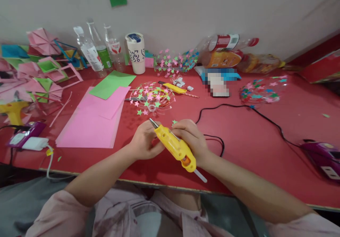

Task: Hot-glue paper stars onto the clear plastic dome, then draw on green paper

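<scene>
My right hand [190,137] is wrapped round a yellow hot glue gun [174,143]. Its metal nozzle points up and to the left, and a pale glue stick [200,176] sticks out of its back end. My left hand [146,139] is close to the nozzle with its fingers curled in; the gun hides part of them, and whatever they hold cannot be made out. A small green star [174,123] shows just above my right hand. Beyond my hands lies a clear plastic piece covered in pink and green stars [151,97], with scissors [136,99] beside it.
Pink paper sheets [87,127] and a green sheet [113,84] lie on the left. A yellow utility knife [174,87] is behind the starred piece. Bottles and a tumbler [138,58] line the wall. A black cord [239,106] runs to a purple power strip [321,155].
</scene>
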`<state>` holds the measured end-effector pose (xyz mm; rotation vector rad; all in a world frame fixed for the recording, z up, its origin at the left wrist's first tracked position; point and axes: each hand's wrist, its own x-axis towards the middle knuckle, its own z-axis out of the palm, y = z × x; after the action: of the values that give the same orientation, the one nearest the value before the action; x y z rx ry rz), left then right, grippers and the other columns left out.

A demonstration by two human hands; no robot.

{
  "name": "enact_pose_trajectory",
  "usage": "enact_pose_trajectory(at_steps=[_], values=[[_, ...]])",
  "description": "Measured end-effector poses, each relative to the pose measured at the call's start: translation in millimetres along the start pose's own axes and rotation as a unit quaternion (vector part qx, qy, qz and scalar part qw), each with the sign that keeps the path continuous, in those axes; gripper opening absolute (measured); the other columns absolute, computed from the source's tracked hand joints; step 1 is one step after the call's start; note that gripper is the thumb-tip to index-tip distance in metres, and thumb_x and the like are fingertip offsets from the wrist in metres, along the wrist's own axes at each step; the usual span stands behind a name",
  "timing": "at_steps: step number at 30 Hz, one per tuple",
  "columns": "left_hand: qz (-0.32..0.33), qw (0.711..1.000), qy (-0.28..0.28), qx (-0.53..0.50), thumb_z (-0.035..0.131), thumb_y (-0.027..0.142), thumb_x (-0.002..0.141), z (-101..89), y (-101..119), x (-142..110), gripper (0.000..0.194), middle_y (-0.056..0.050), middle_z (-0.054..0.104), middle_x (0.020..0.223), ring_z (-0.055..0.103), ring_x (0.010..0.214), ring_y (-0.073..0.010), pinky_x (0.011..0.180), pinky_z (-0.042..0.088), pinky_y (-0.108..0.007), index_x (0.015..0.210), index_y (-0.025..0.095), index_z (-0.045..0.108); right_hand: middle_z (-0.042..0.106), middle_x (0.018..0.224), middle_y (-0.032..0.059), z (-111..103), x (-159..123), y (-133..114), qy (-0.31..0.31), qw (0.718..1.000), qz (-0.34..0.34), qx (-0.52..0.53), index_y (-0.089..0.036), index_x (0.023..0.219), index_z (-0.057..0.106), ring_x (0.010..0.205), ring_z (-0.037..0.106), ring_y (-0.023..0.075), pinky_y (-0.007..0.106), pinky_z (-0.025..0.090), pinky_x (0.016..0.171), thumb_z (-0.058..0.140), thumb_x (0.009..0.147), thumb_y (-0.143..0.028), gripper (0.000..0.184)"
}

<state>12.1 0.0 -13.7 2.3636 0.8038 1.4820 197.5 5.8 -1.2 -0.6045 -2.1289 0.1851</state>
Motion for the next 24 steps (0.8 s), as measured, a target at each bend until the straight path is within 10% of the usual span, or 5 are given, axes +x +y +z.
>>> enact_pose_trajectory(at_steps=[24], values=[[-0.069, 0.995, -0.07, -0.018, 0.05, 0.016, 0.088, -1.3, 3.8, 5.4, 0.015, 0.001, 0.061, 0.064, 0.056, 0.057, -0.0113, 0.058, 0.044, -0.023, 0.076, 0.019, 0.058, 0.062, 0.09, 0.003, 2.6, -2.7, 3.9, 0.012, 0.989, 0.133, 0.067, -0.023, 0.086, 0.056, 0.081, 0.062, 0.0175, 0.033, 0.051, 0.071, 0.055, 0.085, -0.019, 0.004]])
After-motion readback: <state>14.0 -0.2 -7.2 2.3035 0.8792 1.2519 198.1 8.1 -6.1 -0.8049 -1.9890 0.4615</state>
